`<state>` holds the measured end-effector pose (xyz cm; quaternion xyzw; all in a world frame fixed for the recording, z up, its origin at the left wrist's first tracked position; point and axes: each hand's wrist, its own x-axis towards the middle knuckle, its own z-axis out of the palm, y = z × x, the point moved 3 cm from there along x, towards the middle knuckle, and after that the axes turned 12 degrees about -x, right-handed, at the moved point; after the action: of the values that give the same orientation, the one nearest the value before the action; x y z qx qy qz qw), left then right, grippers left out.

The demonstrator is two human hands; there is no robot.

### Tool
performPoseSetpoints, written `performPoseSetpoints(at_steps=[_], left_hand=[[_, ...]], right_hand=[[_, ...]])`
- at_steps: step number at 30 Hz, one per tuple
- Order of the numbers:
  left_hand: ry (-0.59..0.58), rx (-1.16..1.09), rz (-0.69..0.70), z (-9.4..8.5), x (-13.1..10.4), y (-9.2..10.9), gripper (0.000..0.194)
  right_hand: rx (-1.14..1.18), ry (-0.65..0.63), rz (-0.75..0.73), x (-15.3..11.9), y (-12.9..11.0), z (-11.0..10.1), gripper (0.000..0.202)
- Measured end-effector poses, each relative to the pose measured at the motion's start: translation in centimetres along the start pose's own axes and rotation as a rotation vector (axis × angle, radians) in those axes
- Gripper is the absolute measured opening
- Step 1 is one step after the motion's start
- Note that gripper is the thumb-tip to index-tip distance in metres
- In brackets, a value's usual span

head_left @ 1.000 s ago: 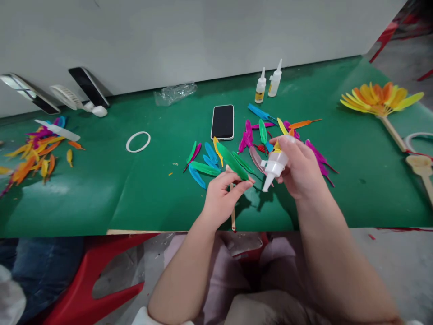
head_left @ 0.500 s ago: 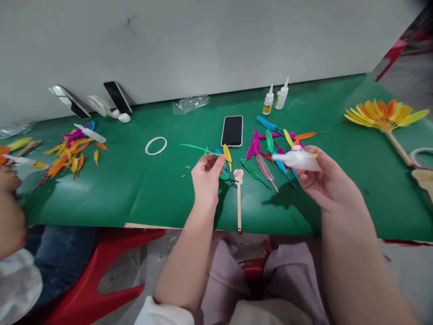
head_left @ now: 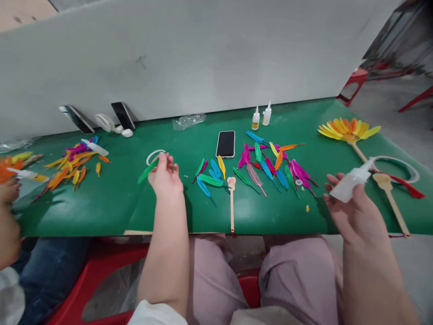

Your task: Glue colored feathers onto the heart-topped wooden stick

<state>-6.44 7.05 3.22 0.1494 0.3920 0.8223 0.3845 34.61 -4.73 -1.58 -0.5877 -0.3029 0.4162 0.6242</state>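
Note:
My left hand pinches a green feather over the table, close to a white ring that it partly covers. Held in my right hand is a white glue bottle, its nozzle pointing up to the right. Between my hands a wooden fan handle with a rounded head lies at the table's front. Loose feathers in several colours surround it, among them a yellow feather, a pink feather and magenta feathers.
A phone lies mid-table; two small bottles stand behind. At right are a finished-looking feather fan, another wooden handle and white rings. At left, a co-worker's hand holds a glue bottle near orange feathers.
My left hand has moved left with the green feather, toward the white ring. My right hand has swung right and lower with the glue bottle, whose nozzle now points right instead of left.

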Motion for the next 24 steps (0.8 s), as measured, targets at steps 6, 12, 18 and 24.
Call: performPoseSetpoints(at_steps=[6, 12, 18, 24], left_hand=[[-0.273, 0.172, 0.190, 3.3, -6.1, -1.8, 0.020], [-0.490, 0.344, 0.255, 2.5, -10.5, -1.1, 0.010], [-0.725, 0.403, 0.563, 2.0, -12.0, 1.1, 0.009], [-0.724, 0.463, 0.498, 1.8, -11.7, 0.7, 0.004]], right_hand=[[-0.386, -0.131, -0.135, -0.2, 0.2, 6.0, 0.038], [-0.925, -0.234, -0.310, 0.7, 1.0, 10.1, 0.039], [-1.187, -0.174, -0.391, 2.1, 1.8, 10.5, 0.045], [-1.025, -0.064, -0.498, -0.8, -0.5, 8.5, 0.068]])
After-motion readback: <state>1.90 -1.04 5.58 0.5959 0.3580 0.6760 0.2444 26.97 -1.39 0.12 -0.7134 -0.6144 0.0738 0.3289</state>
